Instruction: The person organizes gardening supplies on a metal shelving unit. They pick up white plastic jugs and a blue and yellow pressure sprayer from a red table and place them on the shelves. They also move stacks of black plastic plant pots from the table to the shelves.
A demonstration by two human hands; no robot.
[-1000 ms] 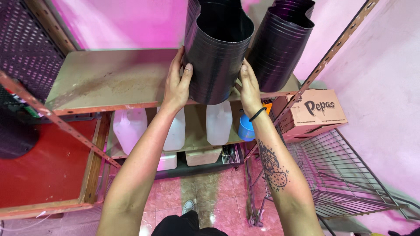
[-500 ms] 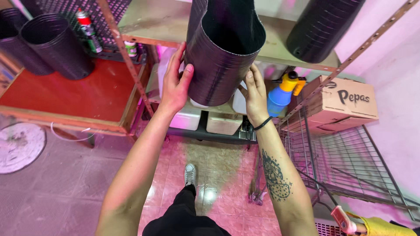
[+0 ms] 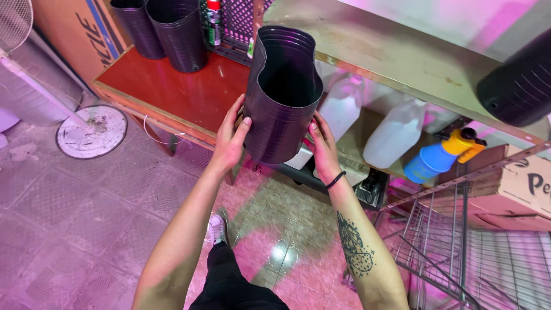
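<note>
Both hands clamped on the stack of black nursery pots [image 3: 282, 95], one each side: left hand [image 3: 229, 140] flat on the near-left wall with thumb forward, right hand [image 3: 322, 146] cupping the lower right edge from below. Stack is in the air, tilted with the open mouth toward the camera, out in front of the metal shelf [image 3: 402, 54] and just beside the corner of the red table [image 3: 172, 92]. Walls look thin, and the rim is already squashed out of round, so my read: grip low near the base where the nested layers are stiffest, squeeze evenly, don't pinch the top rim. Keep the right palm under the bottom so inner pots can't slide out. Obstacles close by: white jugs [image 3: 367, 123] and blue spray bottle [image 3: 439, 158] on the lower shelf, two more pot stacks [image 3: 166, 28] at the table's far end, another black pot [image 3: 519, 86] on the shelf at right; keep the stack off the shelf edge
</note>
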